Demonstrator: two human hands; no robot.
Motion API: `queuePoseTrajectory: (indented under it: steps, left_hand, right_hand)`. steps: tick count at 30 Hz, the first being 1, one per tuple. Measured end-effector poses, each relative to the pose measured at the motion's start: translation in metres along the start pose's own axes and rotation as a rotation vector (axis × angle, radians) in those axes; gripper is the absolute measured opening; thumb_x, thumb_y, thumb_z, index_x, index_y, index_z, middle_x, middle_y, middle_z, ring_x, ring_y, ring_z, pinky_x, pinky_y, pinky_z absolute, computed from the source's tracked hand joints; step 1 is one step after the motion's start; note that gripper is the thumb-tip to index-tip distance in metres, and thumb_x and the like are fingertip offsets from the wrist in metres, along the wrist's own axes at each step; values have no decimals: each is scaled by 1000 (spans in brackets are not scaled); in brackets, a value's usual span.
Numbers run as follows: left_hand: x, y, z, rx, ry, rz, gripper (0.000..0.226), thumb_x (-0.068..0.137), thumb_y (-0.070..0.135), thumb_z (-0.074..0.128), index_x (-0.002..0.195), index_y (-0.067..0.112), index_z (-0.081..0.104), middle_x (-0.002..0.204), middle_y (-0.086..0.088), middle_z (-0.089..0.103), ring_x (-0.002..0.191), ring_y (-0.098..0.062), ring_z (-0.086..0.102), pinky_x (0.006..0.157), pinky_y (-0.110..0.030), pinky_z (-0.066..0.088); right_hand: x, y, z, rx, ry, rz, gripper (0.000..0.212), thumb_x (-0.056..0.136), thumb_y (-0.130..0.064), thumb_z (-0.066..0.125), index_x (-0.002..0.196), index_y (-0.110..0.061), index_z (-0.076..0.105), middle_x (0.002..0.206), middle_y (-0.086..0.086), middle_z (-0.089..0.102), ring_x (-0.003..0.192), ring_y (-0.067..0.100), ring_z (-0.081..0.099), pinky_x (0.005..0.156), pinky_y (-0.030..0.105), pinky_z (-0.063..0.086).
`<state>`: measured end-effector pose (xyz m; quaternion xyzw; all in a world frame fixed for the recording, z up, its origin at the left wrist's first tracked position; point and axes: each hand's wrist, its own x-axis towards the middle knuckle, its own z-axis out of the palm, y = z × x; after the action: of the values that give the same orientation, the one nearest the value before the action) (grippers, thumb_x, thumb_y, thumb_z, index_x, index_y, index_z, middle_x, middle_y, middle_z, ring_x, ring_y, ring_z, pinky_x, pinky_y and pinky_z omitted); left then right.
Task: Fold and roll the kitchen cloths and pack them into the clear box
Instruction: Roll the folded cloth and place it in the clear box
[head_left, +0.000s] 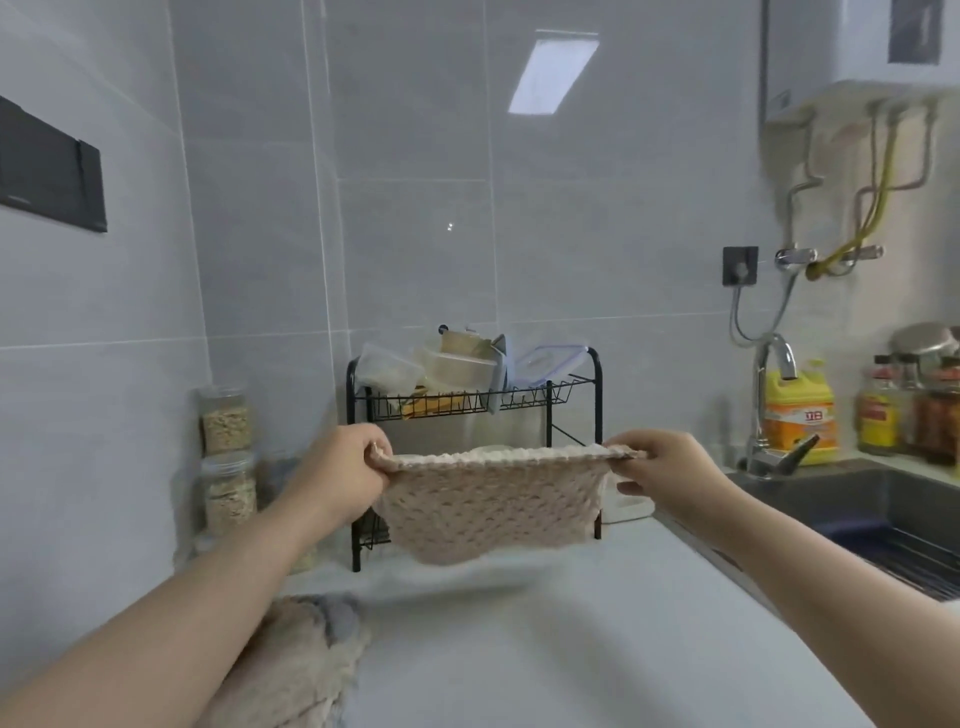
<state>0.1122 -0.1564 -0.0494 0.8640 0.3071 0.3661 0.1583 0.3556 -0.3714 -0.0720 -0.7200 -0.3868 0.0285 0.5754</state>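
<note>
We hold a beige knobbly cloth (493, 509) up in the air, stretched out between both hands above the white table (571, 634). Our left hand (343, 470) pinches the cloth's upper left corner, with the fingers curled over the edge. Our right hand (670, 475) pinches the upper right corner between thumb and fingers. The top edge runs taut and nearly level from one hand to the other, and the rest hangs below it in a slack curve, not touching the table.

Behind the cloth, a black wire dish rack (545, 400) loaded with plastic containers stands against the far wall. More cloths, beige with some grey, lie in a heap (301, 660) on the near left of the table, partly under our left forearm. Stacked jars (226, 421) of grain stand at the far left. On the right is the sink (872, 509) with its tap (774, 395) and, just behind the tap, a yellow bottle (800, 410)
</note>
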Motion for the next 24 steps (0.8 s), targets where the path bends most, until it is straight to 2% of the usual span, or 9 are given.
queuePoseTrajectory:
  steps: [5,9,11,12,14,16,18,20,24]
  left_hand:
    - [-70,-37,46,56,-240,-26,20,82,16,68,70,29,58,70,5,60,63,-4,54,55,-17,41]
    - [-117,-62,81,103,-610,-73,5,74,29,58,70,26,59,82,6,62,75,-6,59,69,-20,47]
    - [-128,-63,83,118,-746,-36,36,71,53,47,65,18,52,69,-1,52,63,-14,50,61,-30,38]
    - [-130,-61,83,117,-722,-15,45,70,61,39,63,17,48,66,-3,47,61,-14,45,58,-31,32]
    - [-133,-56,84,132,-577,44,49,80,61,33,65,17,51,70,4,53,64,-9,46,60,-30,34]
    - [-140,-52,93,148,-536,93,39,92,57,37,100,31,65,119,17,60,106,-3,54,88,-26,43]
    - [-149,-46,102,207,-686,91,71,86,75,27,146,38,31,155,20,16,145,-10,18,118,-35,17]
    - [-159,-45,111,319,-754,150,106,62,86,3,153,32,2,159,13,-8,148,-12,-7,118,-34,-2]
    - [-156,-51,112,408,-789,153,83,86,76,8,152,29,-10,159,7,-19,147,-13,-14,117,-33,-8]
  right_hand:
    - [-42,47,-3,-293,-221,23,17,86,-10,67,83,-23,77,76,3,72,67,12,60,68,25,50]
    - [-79,82,9,-757,-478,-3,23,83,-18,60,87,-36,74,95,-15,66,93,7,64,83,17,47]
    - [-91,92,11,-857,-613,87,17,75,-23,57,70,-38,65,91,-16,63,96,10,62,85,22,47]
    - [-96,91,11,-861,-648,123,9,70,-25,57,69,-30,64,89,-12,65,95,14,63,83,27,48]
    - [-100,88,13,-835,-570,114,25,69,-30,53,84,-21,70,100,-4,69,101,21,62,87,34,49]
    - [-106,85,22,-895,-497,30,37,86,-39,45,113,-26,68,127,-7,60,121,19,53,102,35,42]
    - [-116,89,36,-977,-553,-40,46,97,-48,35,135,-29,50,146,-5,44,138,18,36,112,36,30]
    - [-127,97,48,-1039,-609,-4,55,99,-53,27,146,-26,33,154,1,31,144,19,24,115,38,22]
    - [-131,102,53,-1070,-595,38,65,98,-61,14,152,-25,18,159,2,18,148,20,12,117,40,15]
